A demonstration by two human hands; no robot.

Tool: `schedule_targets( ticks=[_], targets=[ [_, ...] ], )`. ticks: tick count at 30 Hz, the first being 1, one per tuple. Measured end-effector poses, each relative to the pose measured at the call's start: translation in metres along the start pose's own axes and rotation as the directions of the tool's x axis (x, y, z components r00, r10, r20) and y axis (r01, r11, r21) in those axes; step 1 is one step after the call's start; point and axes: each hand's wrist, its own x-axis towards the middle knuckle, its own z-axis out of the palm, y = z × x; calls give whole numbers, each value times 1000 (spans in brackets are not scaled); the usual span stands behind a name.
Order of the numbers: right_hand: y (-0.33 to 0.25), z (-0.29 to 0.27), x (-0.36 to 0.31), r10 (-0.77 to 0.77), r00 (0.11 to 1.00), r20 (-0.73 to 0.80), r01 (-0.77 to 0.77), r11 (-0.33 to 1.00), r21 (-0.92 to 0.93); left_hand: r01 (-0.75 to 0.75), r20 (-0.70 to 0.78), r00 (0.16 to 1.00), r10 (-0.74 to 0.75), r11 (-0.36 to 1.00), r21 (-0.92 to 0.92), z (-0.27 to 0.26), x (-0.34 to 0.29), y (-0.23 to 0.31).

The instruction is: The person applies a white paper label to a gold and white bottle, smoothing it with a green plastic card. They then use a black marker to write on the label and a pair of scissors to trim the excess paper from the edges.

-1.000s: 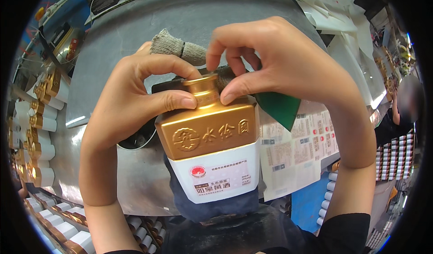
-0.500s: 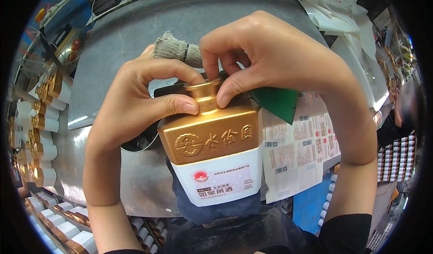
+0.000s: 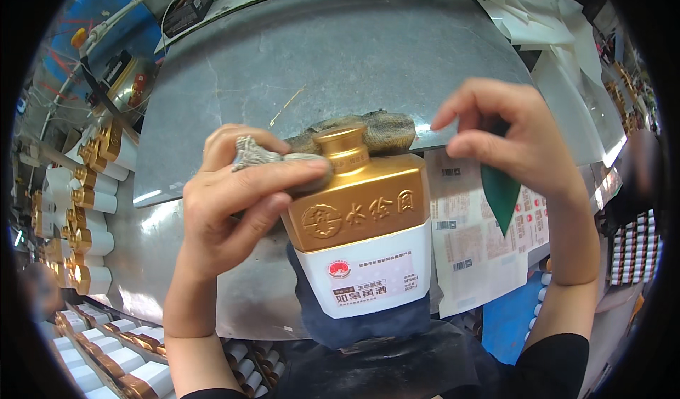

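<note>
A bottle with a gold neck and shoulder (image 3: 361, 200) and a white labelled body leans back in front of me, its open mouth pointing away. Its lower end lies against dark blue cloth (image 3: 333, 328); behind the neck is a worn, stained pad (image 3: 389, 130). My left hand (image 3: 244, 190) is closed round a grey knitted cloth bundle (image 3: 256, 154), whose rounded end is at the bottle's left shoulder. To the right of the bottle and apart from it, my right hand (image 3: 506, 133) has its fingers curled, with a pointed green flat piece (image 3: 501, 197) hanging from it.
Printed label sheets (image 3: 467, 250) lie right of the bottle on the grey metal table (image 3: 283, 59). Gold-and-white bottles (image 3: 92, 239) stand in rows at the left, and more (image 3: 131, 363) lie at lower left. Loose pale sheets (image 3: 524, 16) cover the far right.
My right hand has left the bottle neck and moved right, carrying the green piece. My left hand has shifted from the neck to the left shoulder, now gripping the grey cloth bundle.
</note>
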Motion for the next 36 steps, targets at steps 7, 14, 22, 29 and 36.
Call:
schedule_targets(
  ticks=[7, 14, 22, 29, 36],
  targets=[
    [19, -9, -63, 139, 986, -92, -123, 979, 160, -51, 73, 997, 38, 979, 198, -2, 7, 27],
    [14, -8, -75, 144, 985, -98, -125, 976, 180, -158, 261, 965, 19, 839, 521, 14, 38, 44],
    [18, -21, -66, 168, 981, -96, -144, 965, 217, -27, -57, 997, 47, 951, 307, 7, -5, 23],
    [-14, 15, 36, -370, 922, 114, 383, 913, -139, 156, -284, 955, -85, 959, 238, 26, -12, 20],
    [-39, 15, 66, -62, 907, 417, 137, 979, -154, -122, 74, 992, 99, 861, 494, 24, 22, 51]
  ],
)
